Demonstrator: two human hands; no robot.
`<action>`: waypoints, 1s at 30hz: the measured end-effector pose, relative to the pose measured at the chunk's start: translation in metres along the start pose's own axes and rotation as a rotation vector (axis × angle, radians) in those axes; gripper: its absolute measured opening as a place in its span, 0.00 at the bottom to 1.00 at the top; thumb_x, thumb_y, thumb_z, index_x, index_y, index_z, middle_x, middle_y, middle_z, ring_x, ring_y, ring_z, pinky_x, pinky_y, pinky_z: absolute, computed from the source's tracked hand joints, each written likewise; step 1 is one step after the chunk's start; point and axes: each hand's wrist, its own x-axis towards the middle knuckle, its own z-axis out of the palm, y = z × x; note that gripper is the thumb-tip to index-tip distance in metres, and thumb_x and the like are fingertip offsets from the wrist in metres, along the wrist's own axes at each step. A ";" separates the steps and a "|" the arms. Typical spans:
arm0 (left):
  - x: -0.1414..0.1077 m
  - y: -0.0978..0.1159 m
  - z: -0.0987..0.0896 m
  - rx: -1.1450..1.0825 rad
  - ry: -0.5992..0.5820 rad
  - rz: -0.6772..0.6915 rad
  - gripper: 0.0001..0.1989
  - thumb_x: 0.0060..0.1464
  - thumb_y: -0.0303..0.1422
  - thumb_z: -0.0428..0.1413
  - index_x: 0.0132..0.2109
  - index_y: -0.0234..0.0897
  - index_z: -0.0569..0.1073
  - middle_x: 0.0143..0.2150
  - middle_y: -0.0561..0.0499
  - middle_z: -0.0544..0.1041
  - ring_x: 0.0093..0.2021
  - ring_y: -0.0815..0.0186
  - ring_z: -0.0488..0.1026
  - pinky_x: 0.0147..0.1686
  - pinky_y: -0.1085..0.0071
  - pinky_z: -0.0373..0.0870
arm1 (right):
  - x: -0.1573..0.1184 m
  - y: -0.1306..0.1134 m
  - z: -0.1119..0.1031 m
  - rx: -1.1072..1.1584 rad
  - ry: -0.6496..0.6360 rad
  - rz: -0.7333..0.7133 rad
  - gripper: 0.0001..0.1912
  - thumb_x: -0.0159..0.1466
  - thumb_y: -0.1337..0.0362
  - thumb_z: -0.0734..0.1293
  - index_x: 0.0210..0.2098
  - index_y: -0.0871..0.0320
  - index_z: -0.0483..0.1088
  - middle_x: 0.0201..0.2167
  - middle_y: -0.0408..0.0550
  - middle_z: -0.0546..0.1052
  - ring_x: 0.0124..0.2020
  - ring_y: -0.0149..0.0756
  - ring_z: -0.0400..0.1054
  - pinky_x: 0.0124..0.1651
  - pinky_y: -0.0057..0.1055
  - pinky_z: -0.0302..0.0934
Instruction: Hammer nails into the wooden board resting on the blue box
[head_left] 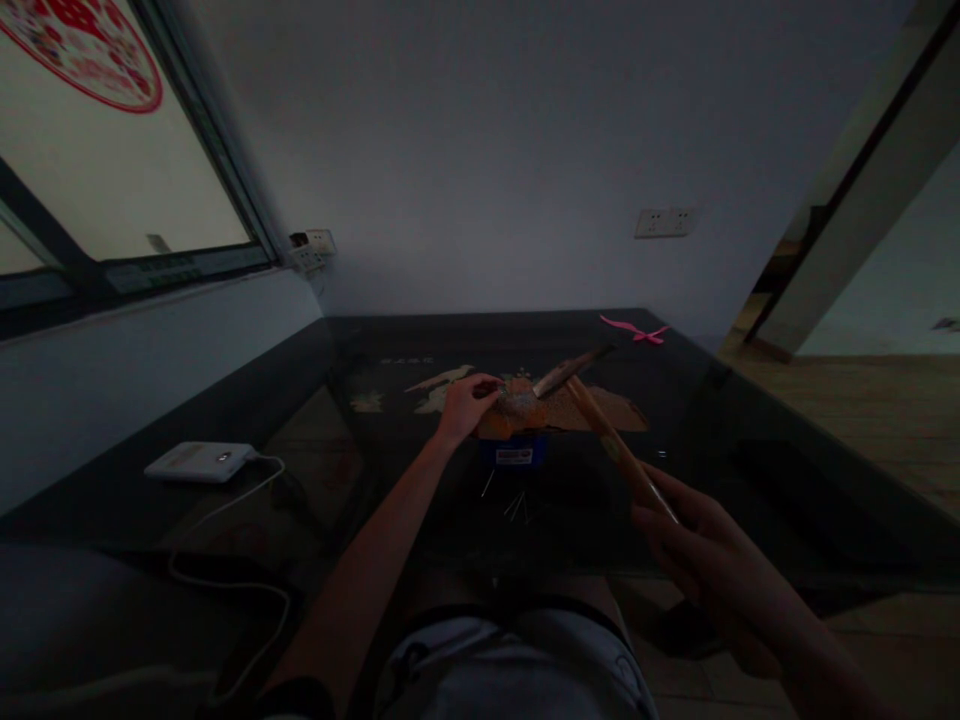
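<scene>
My right hand (pixel 694 530) is wrapped round the wooden handle of a hammer (pixel 611 440). The hammer's metal head is over the middle of a rough brown piece of wood (pixel 592 408); whether it touches is not clear in the dim light. At the wood's left end, my left hand (pixel 466 402) has its fingers curled on the edge, partly hidden. Under the wood stands a small blue box (pixel 516 452) with a white label. Several thin nails (pixel 517 507) lie on the dark table in front of it.
The dark, glossy table (pixel 420 500) has a printed bird pattern and meets the wall. A white power bank (pixel 202 461) with a cable lies left. A pink ribbon (pixel 636 330) is at the back right, and a dark flat object (pixel 817 500) lies right.
</scene>
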 end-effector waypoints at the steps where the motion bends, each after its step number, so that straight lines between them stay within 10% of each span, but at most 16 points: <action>1: 0.000 0.001 0.000 0.011 -0.008 -0.009 0.07 0.48 0.27 0.57 0.37 0.36 0.76 0.35 0.49 0.78 0.35 0.66 0.75 0.39 0.68 0.72 | 0.001 -0.002 0.001 -0.001 -0.006 -0.005 0.31 0.60 0.55 0.64 0.61 0.56 0.58 0.27 0.44 0.72 0.31 0.36 0.69 0.27 0.25 0.64; 11: -0.002 0.003 -0.001 0.008 -0.013 -0.082 0.06 0.47 0.28 0.58 0.35 0.35 0.76 0.34 0.48 0.79 0.34 0.64 0.75 0.38 0.66 0.72 | 0.030 -0.045 -0.006 -0.102 -0.111 -0.067 0.32 0.58 0.56 0.64 0.60 0.57 0.57 0.13 0.33 0.59 0.11 0.24 0.53 0.12 0.20 0.50; 19: -0.002 -0.002 0.001 -0.040 0.005 -0.093 0.04 0.46 0.29 0.59 0.33 0.35 0.76 0.32 0.49 0.79 0.32 0.65 0.75 0.37 0.67 0.72 | 0.066 -0.074 -0.005 -0.287 -0.240 -0.260 0.23 0.55 0.64 0.65 0.51 0.55 0.68 0.27 0.41 0.71 0.16 0.23 0.60 0.14 0.20 0.55; 30: -0.005 0.005 -0.001 0.007 0.017 -0.099 0.04 0.45 0.29 0.60 0.32 0.33 0.76 0.31 0.49 0.78 0.32 0.65 0.75 0.36 0.69 0.71 | 0.069 -0.081 -0.001 -0.372 -0.326 -0.176 0.25 0.58 0.66 0.62 0.55 0.59 0.63 0.19 0.36 0.63 0.12 0.21 0.55 0.12 0.17 0.51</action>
